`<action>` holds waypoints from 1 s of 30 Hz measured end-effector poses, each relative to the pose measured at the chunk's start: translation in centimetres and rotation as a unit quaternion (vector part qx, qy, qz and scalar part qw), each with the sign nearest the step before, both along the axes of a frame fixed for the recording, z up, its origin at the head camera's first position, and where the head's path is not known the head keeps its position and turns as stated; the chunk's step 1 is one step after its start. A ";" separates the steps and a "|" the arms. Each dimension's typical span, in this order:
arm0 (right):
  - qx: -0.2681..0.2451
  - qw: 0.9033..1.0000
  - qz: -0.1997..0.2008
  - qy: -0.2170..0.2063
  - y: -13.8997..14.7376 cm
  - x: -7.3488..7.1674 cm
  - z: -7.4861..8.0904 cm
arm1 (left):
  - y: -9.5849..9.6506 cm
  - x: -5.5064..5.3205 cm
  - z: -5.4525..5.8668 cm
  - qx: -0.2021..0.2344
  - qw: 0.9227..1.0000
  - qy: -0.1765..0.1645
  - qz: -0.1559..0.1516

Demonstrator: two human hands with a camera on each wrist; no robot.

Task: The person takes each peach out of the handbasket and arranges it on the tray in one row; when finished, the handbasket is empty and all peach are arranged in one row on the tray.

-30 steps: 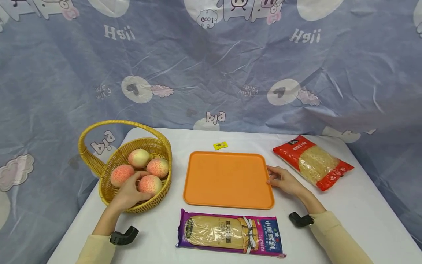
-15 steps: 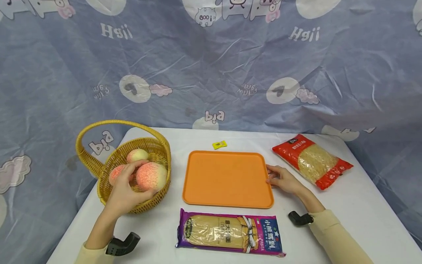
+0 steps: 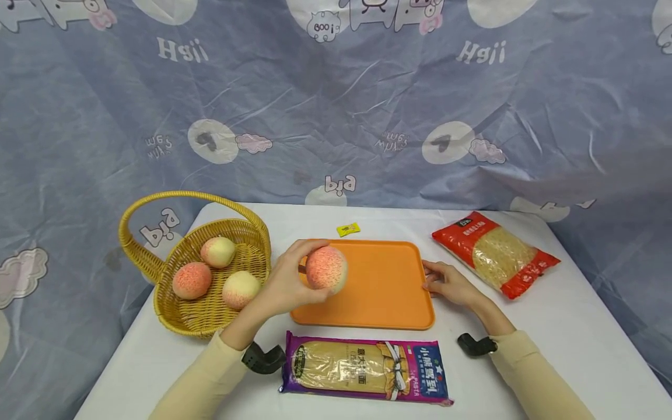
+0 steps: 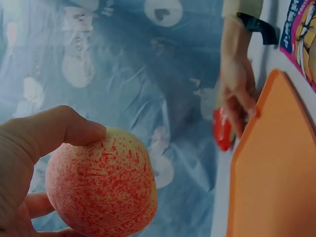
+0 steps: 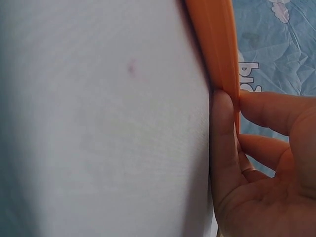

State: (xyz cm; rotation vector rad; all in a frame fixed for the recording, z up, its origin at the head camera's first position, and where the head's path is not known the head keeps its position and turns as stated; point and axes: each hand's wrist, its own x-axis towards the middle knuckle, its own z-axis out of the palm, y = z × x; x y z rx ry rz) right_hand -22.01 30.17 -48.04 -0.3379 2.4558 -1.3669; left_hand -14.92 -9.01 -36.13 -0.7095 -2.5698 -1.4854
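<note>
A red-and-yellow peach (image 3: 326, 269) is gripped in my left hand (image 3: 290, 283), which hangs over the left part of the orange tray (image 3: 383, 286). In the left wrist view the thumb lies across the top of the peach (image 4: 103, 182), with other fingers behind and below it. My right hand (image 3: 448, 283) stays at the tray's right edge. Its fingertips pinch the tray rim (image 5: 217, 44) low by the white table, as the right wrist view shows. To the left, a yellow wicker basket (image 3: 167, 303) holds three more peaches; the pale one (image 3: 241, 289) lies nearest my left forearm.
A purple pasta packet (image 3: 367, 371) lies in front of the tray, close to my left wrist. Behind the tray is a small yellow wrapped piece (image 3: 348, 229). A red bag of noodles (image 3: 493, 254) lies at the back right. A patterned cloth (image 3: 336, 116) hangs behind the table.
My left hand has lifted a peach out of the basket and carried it right, over the tray. The right hand stays at the tray's edge.
</note>
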 end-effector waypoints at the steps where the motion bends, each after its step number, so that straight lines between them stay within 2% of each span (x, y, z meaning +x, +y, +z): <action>1: 0.002 1.000 0.002 0.000 0.0 0.0 0.0 | 0.8 -0.4 0.0 -0.003 1.000 -0.002 -0.006; 9: 0.015 1.000 -0.011 -0.013 0.0 0.0 0.1 | 6.3 -3.4 -1.5 -0.043 0.998 -0.038 -0.021; 17: 0.013 1.000 -0.011 -0.013 0.0 0.0 0.1 | 9.9 -6.1 -3.6 -0.071 0.996 -0.027 -0.038; 24: 0.006 1.000 -0.010 -0.022 0.0 0.0 0.1 | 12.2 -7.4 -5.9 -0.083 0.994 -0.037 -0.054; 30: 0.006 1.000 -0.007 -0.017 0.0 0.0 0.1 | 13.9 -8.0 -7.3 -0.102 0.993 -0.035 -0.039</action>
